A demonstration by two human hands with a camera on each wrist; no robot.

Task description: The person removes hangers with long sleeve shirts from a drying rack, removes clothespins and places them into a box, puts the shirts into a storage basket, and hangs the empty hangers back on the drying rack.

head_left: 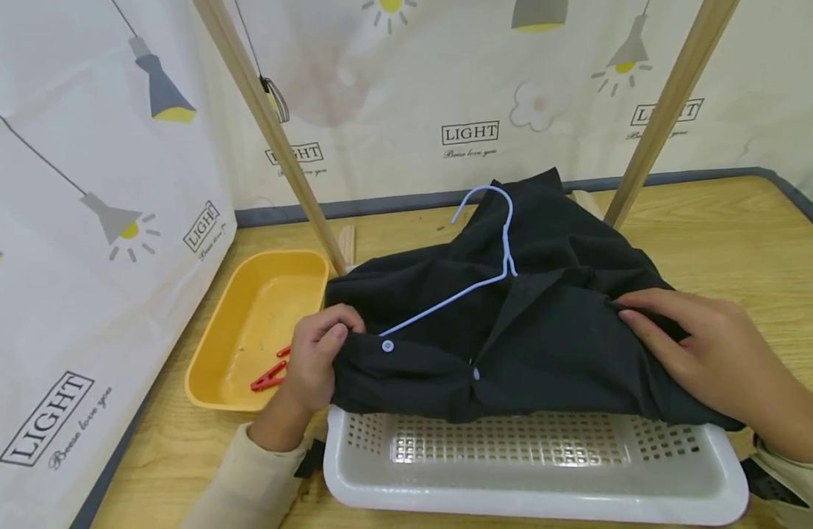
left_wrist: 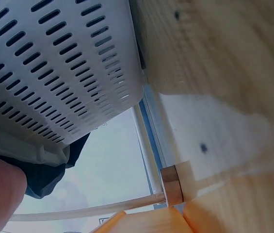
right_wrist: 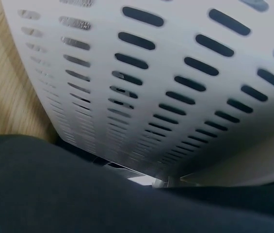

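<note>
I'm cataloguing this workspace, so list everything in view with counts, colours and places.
Garment: 1, black, over the basket's far part
Buttons: 2 visible, pale, on the garment
Hanger: 1, light blue, partly hidden by the garment
Basket: 1, white, below the garment
Tub: 1, yellow, left of the garment
Clips: at least 1, red, in the tub
Poles: 2, wooden brown, behind the garment
Table: 1, wood-toned, under basket and tub
Printed sheeting: count unclear, off-white, behind and left
Straps: 2, black, at the wrists
Sleeves: 2, beige, on the forearms
Left hand: 1, gripping the garment
Right hand: 1, pinching the garment
</note>
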